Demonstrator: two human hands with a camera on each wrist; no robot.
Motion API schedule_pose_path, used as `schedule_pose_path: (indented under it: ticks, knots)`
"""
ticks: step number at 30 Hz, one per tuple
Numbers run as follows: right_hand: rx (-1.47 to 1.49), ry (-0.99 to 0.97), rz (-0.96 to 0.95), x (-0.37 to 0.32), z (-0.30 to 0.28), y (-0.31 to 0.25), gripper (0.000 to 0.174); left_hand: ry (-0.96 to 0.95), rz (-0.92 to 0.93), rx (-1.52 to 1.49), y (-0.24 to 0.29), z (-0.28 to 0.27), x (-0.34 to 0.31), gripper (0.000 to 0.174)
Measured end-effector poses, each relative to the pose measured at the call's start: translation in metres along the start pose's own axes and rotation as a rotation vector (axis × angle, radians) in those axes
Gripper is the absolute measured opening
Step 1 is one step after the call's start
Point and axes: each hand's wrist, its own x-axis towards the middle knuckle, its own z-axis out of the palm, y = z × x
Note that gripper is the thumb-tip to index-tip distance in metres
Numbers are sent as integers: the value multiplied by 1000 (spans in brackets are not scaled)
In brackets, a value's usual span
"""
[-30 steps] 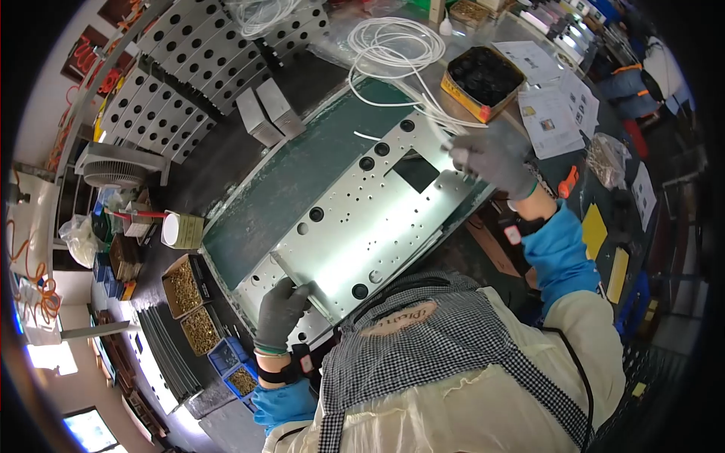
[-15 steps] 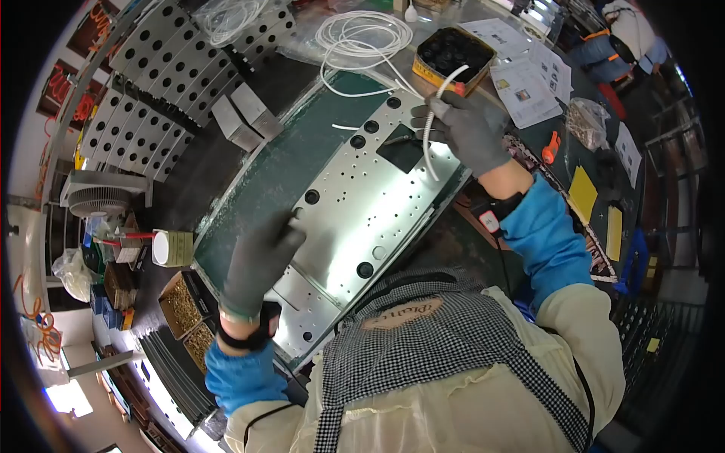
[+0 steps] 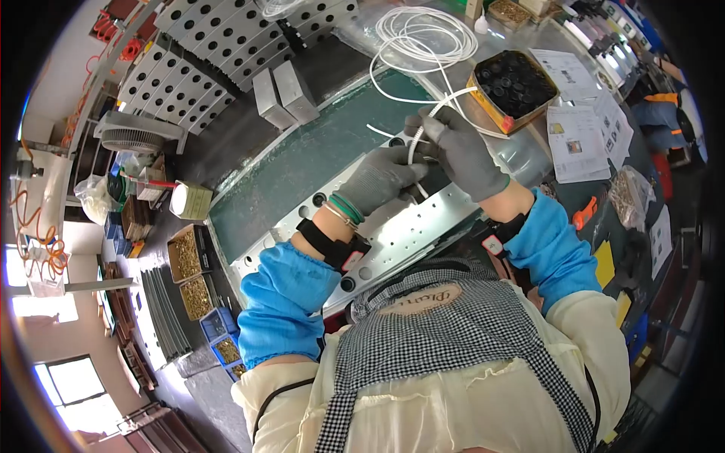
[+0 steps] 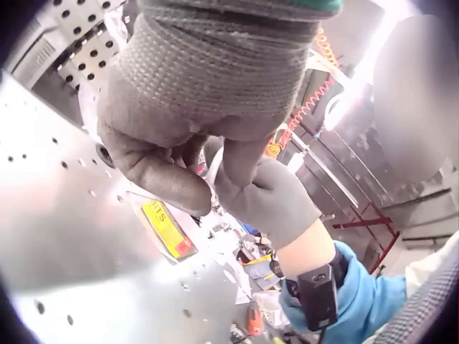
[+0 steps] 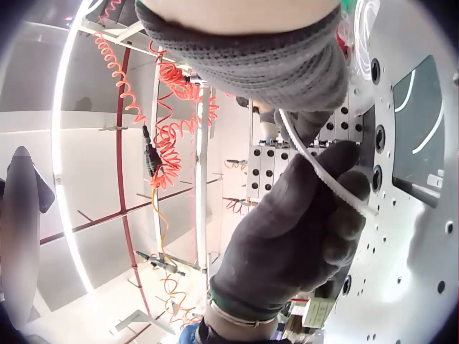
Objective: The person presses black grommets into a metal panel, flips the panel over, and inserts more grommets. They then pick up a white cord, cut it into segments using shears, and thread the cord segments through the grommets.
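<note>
A short white ribbed edging strip (image 3: pixel 456 94) curves between my two gloved hands above the metal panel (image 3: pixel 445 215). My right hand (image 3: pixel 466 155) grips it partway along, with one end standing out past the fingers towards the back. My left hand (image 3: pixel 381 180) has come up against the lower part and pinches it between curled fingers. In the right wrist view the strip (image 5: pixel 326 175) runs across the left hand's fingertips, its tip pointing at the panel's square cutout (image 5: pixel 419 132). The right hand's fingertips are partly hidden in the left wrist view.
A coil of white tubing (image 3: pixel 427 41) and a yellow box of black grommets (image 3: pixel 513 83) lie at the back. Printed sheets (image 3: pixel 578 143) and an orange-handled tool (image 3: pixel 584 214) are on the right. Boxes of small hardware (image 3: pixel 185 253) stand left, near two metal blocks (image 3: pixel 283 98).
My left hand has left the panel's left part and moved right to meet the strip. The right hand keeps hold of the strip, now brought together with the left hand over the panel.
</note>
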Motion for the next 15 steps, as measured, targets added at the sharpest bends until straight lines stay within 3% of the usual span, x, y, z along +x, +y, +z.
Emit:
schedule_pose_path:
  ticks: [1, 4, 5, 9, 12, 13, 15]
  knots:
    - [-138, -90, -49, 5, -13, 4, 31, 27, 14, -44, -4, 0, 3, 27]
    - [-604, -238, 249, -5, -37, 0, 32, 82, 5, -110, -9, -3, 8, 22]
    - [-586, -246, 308, -6, -36, 4, 33, 79, -3, -112, -16, -4, 11, 23]
    - [-678, -258, 25, -10, -31, 25, 35, 163, -43, -262, -31, -4, 7, 23]
    - [-847, -242, 127, -17, -22, 28, 34, 198, -135, -257, -23, -7, 0, 26]
    - [-1023, -210, -117, -20, -20, 39, 35, 161, -96, -247, -27, -9, 0, 26]
    - [-997, -187, -98, -21, -16, 42, 31, 85, -16, -225, -37, -14, 4, 27]
